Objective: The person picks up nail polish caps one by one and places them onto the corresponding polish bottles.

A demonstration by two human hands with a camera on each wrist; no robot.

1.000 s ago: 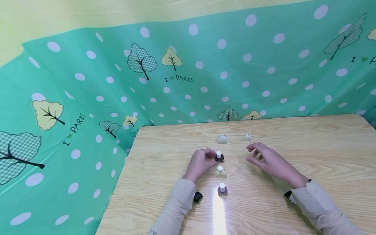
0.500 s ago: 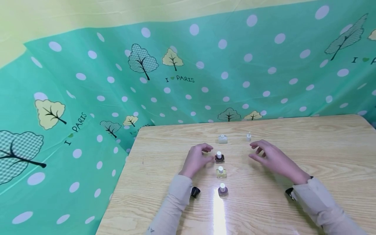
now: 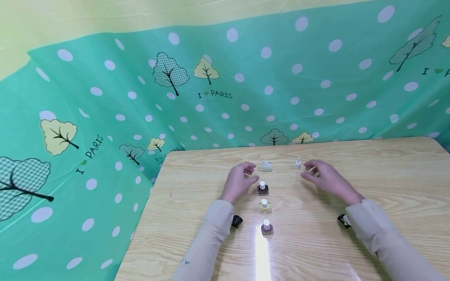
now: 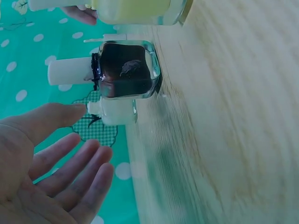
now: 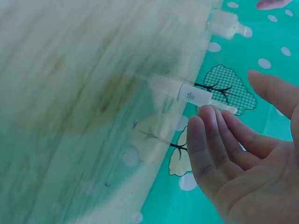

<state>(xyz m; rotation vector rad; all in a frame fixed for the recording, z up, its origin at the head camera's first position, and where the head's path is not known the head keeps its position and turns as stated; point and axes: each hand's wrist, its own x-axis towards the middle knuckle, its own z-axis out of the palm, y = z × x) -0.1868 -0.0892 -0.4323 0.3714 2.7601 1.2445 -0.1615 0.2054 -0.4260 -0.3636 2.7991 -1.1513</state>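
Observation:
An uncapped bottle of whitish nail polish stands at the back of the row, also seen in the left wrist view as a pale bottle. To its right, a white brush cap stands upside down, brush end up. My left hand hovers left of the open bottle and behind the dark nail polish bottle, fingers loosely bent and holding nothing. My right hand is just right of the brush cap, thumb and fingers apart. Neither hand appears to grip anything.
Nearer to me, a yellowish nail polish bottle and a purplish one, both with white caps, continue the row on the wooden table. A green patterned cloth hangs behind the table.
My left hand has come away from the dark bottle and moved back toward the open bottle. My right hand has shifted back, closer to the brush cap. The bottles stay put.

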